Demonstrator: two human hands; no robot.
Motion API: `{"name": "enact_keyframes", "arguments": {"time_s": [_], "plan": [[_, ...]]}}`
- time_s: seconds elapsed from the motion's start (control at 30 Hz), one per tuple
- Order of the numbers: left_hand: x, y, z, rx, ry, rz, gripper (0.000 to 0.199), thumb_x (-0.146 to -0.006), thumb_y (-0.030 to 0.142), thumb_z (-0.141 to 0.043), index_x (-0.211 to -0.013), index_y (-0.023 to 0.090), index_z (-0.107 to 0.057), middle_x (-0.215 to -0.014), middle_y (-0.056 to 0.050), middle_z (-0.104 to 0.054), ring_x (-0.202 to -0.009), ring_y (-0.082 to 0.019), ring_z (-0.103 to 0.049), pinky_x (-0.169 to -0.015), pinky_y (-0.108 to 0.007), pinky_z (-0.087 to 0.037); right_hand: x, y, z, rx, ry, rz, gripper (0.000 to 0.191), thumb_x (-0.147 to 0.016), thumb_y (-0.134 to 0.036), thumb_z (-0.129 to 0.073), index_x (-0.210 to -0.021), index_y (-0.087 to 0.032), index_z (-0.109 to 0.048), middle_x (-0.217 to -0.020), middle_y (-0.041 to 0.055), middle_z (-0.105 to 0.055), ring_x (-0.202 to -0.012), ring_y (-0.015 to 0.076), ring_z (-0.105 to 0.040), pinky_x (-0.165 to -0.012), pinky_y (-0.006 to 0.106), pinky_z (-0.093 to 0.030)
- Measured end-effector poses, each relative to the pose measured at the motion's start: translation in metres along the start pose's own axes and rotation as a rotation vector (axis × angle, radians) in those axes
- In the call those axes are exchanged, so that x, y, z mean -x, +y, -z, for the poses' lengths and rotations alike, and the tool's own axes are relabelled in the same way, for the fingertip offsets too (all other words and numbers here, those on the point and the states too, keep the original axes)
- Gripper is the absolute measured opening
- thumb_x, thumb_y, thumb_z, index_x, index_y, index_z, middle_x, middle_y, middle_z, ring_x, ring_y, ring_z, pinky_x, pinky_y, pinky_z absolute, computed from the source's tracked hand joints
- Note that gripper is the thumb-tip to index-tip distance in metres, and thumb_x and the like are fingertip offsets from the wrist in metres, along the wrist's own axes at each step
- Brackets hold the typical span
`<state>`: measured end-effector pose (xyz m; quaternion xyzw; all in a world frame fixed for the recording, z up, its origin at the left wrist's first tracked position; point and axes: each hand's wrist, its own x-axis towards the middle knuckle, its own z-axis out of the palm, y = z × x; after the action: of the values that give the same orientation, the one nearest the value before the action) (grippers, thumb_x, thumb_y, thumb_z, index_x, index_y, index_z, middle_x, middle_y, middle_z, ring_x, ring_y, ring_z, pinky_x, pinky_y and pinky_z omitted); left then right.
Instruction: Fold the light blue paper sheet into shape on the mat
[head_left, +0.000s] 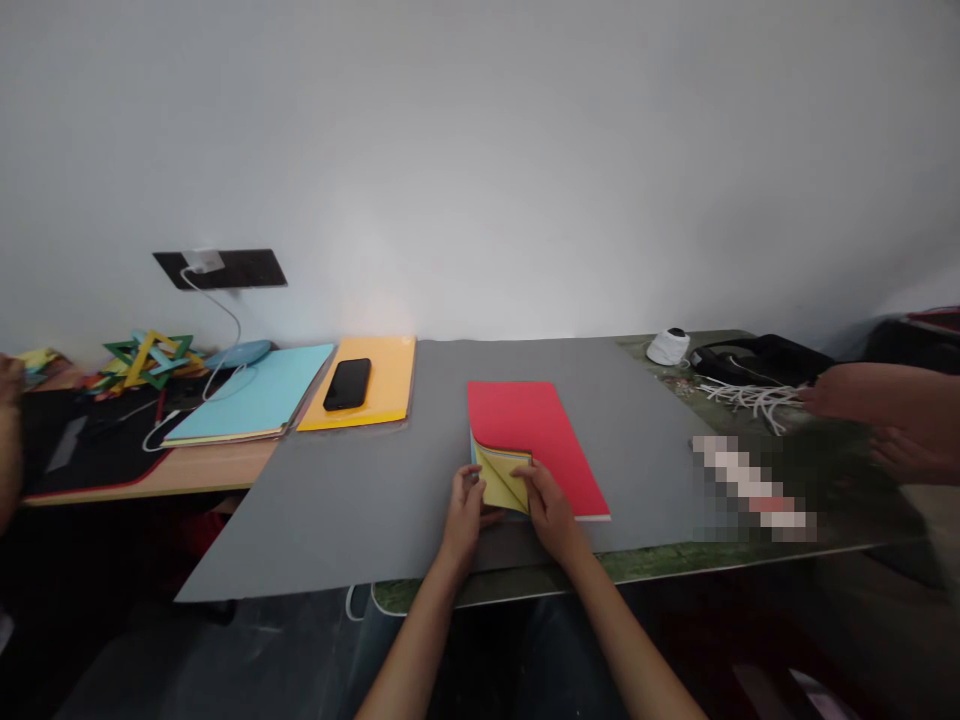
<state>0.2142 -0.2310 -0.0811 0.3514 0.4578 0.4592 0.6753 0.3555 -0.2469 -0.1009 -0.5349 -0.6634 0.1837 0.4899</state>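
A stack of coloured paper with a red top sheet [517,415] lies on a grey board in front of me. Its near left corner is lifted and bent back, so yellow sheets [501,480] show, with blue and dark edges among them. At the left side of this folded part, my left hand [465,515] pinches the sheets. My right hand [551,505] grips their right side between thumb and fingers. Under the bent corner, part of the left fingers is hidden.
The grey board [352,520] covers the table. To its left sit yellow-orange paper [390,380] bearing a black phone [348,384], and light blue sheets [262,390]. Rightward are a white spool [667,347], white cords [754,398] and a co-worker's hand [911,455].
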Motion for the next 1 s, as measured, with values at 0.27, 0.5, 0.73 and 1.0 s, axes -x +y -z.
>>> {"name": "enact_keyframes", "arguments": {"time_s": [0.27,0.5,0.73,1.0], "plan": [[0.0041,0.0047,0.0022,0.054,-0.117,-0.014,0.048,-0.064,0.032,-0.063,-0.108,0.022,-0.045,-0.123,-0.011,-0.043,-0.09,-0.021,-0.056,-0.063,-0.031,-0.051,0.0065,-0.0047,0.001,0.047,-0.089,0.074,0.031,-0.078,-0.03,-0.046,-0.107,-0.024,-0.053,-0.114,0.008,-0.05,-0.108,0.0215,-0.045,-0.088,0.037,-0.039],[0.003,0.0008,-0.0026,0.014,-0.042,-0.052,0.052,-0.064,0.033,-0.063,-0.109,0.019,-0.042,-0.122,-0.014,-0.042,-0.099,-0.025,-0.051,-0.061,-0.031,-0.053,0.0028,0.0007,-0.0011,-0.042,0.133,-0.018,0.021,-0.078,-0.033,-0.046,-0.084,-0.021,-0.061,-0.1,0.0092,-0.056,-0.099,0.0209,-0.051,-0.086,0.039,-0.041],[0.0038,0.0006,-0.0022,0.028,-0.039,-0.054,0.052,-0.064,0.029,-0.063,-0.109,0.019,-0.041,-0.121,-0.014,-0.042,-0.1,-0.025,-0.05,-0.064,-0.033,-0.052,0.0001,-0.0003,-0.0056,-0.188,0.19,-0.2,0.022,-0.068,-0.039,-0.058,-0.072,-0.017,-0.061,-0.094,0.01,-0.057,-0.09,0.0213,-0.054,-0.078,0.035,-0.044],[0.0043,-0.001,-0.002,-0.055,0.009,-0.134,0.046,-0.075,0.032,-0.049,-0.117,0.02,-0.036,-0.127,-0.012,-0.037,-0.111,-0.025,-0.041,-0.07,-0.031,-0.05,-0.0033,-0.0072,-0.0054,-0.32,0.144,-0.279,0.028,-0.076,-0.044,-0.044,-0.068,-0.018,-0.05,-0.06,-0.0013,-0.046,-0.054,0.0118,-0.044,-0.049,0.023,-0.038]]}}
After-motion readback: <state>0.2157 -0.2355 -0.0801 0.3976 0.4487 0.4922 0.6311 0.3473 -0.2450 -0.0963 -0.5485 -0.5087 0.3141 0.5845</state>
